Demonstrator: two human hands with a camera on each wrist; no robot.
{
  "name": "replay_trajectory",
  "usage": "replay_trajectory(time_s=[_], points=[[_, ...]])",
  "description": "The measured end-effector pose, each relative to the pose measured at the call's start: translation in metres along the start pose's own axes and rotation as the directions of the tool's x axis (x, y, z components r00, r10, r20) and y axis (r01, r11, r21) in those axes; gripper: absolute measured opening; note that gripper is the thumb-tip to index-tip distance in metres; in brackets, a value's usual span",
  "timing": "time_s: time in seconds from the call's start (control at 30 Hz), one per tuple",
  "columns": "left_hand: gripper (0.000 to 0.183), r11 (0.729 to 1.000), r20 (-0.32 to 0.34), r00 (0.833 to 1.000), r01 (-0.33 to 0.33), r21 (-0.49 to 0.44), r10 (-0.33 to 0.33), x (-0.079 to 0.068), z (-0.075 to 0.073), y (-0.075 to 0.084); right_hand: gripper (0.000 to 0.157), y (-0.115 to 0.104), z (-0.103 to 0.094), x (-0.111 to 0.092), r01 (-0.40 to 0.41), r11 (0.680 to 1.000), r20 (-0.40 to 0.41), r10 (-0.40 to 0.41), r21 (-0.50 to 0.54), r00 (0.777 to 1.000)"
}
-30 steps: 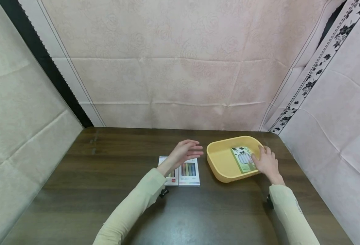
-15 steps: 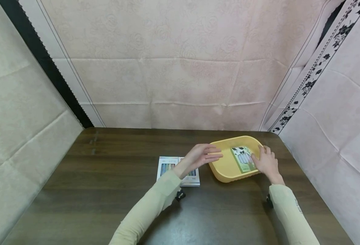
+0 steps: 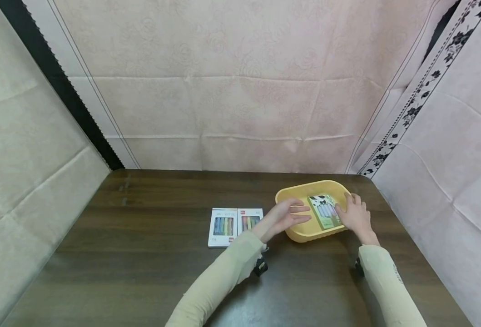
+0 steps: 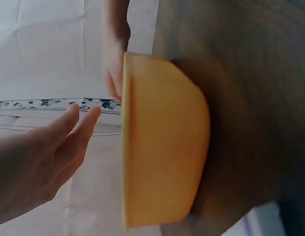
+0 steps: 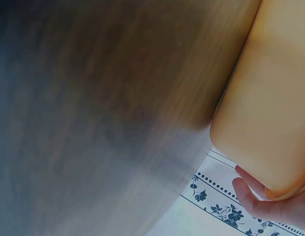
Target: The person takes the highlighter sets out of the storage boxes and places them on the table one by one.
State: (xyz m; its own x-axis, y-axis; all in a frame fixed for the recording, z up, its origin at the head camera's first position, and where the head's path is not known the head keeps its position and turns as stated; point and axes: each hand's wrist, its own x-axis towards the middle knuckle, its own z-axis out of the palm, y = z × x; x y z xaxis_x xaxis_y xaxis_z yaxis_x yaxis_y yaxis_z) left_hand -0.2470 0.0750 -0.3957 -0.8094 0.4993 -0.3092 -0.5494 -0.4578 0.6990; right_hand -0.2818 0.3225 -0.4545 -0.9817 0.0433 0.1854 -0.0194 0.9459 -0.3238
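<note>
My right hand (image 3: pixel 355 219) grips the right rim of a yellow plastic basket (image 3: pixel 299 232), its thumb on the inner side. In the right wrist view, its fingers (image 5: pixel 248 196) show at the rim beyond the basket's corner. Inside the basket lies a flat green-and-white box (image 3: pixel 325 211) with a cow print and pale sticks pictured on it. My left hand (image 3: pixel 286 217) hovers over the basket's left rim, fingers extended and nothing in them. The left wrist view has this hand (image 4: pixel 49 152) above the level of the basket's rim.
Left of the basket, two white boxes (image 3: pixel 223 228) with rows of coloured sticks on their fronts lie side by side on the dark wooden table (image 3: pixel 142 254). The left forearm partly covers the right-hand one. Pale patterned cloth (image 3: pixel 240 91) hangs behind and at both sides.
My left hand has moved right, from above the white boxes to the basket's left side, uncovering the left white box. The right hand and the basket stay in place.
</note>
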Motion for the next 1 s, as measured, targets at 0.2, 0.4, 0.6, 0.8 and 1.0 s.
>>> replay_trajectory(time_s=[0.2, 0.4, 0.6, 0.8, 1.0], points=[[0.050, 0.997, -0.006, 0.999, 0.043, -0.058, -0.043, 0.014, 0.001, -0.013, 0.060, -0.002, -0.002, 0.001, 0.004, 1.000, -0.006, -0.004, -0.001, 1.000], [0.054, 0.994, -0.041, 0.997, 0.059, -0.093, -0.063, 0.022, -0.001, -0.024, 0.060, -0.003, -0.002, -0.001, -0.005, 1.000, 0.004, 0.005, 0.002, 1.000], [0.054, 0.989, -0.083, 0.994, 0.063, -0.131, -0.075, 0.026, -0.003, -0.029, 0.059, -0.002, -0.002, -0.001, 0.002, 1.000, -0.003, -0.002, -0.006, 1.000], [0.057, 0.978, -0.108, 0.991, 0.059, -0.199, -0.081, 0.031, 0.000, -0.034, 0.059, -0.001, -0.001, -0.001, 0.008, 1.000, -0.015, -0.008, -0.004, 1.000], [0.059, 0.964, -0.118, 0.988, 0.067, -0.259, -0.100, 0.037, 0.003, -0.038, 0.059, 0.000, 0.001, 0.000, 0.010, 1.000, -0.021, -0.010, -0.004, 1.000]])
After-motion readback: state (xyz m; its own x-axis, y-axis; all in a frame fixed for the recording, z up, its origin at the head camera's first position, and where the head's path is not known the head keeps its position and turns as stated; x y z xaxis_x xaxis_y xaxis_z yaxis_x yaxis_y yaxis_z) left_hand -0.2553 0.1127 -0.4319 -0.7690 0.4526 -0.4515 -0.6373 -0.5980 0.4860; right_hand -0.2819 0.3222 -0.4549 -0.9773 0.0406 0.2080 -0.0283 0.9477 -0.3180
